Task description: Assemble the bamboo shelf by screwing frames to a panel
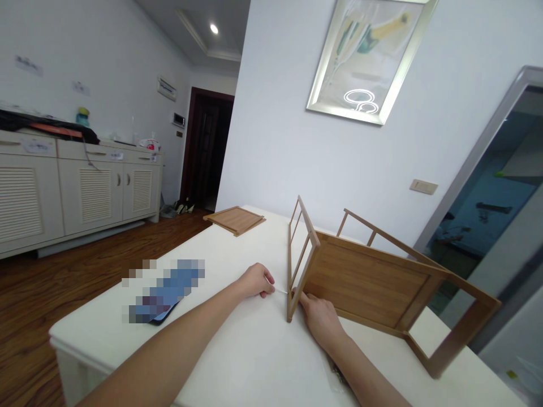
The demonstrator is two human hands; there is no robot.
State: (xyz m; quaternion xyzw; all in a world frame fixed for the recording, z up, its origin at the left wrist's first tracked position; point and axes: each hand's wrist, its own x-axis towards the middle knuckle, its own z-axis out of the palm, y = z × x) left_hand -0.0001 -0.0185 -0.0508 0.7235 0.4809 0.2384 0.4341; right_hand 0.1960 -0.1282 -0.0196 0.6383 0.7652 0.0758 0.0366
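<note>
A partly assembled wooden shelf frame (365, 282) lies on its side on the white table, its slatted end piece standing up at the left. My left hand (257, 280) is closed around a thin silver rod, apparently a hex key (280, 291), whose far end meets the lower rail of that end piece. On the inner side of the same rail, my right hand (320, 316) grips the frame near the joint, its fingertips partly hidden behind the wood. Beneath my right forearm, a clear plastic bag (337, 376) with small parts shows in part.
A separate wooden panel (235, 219) lies flat at the table's far left corner. A phone-like object (165, 294), mostly pixelated, rests left of my forearm. The white table (237, 362) ends at a rounded left edge. A wall stands behind it.
</note>
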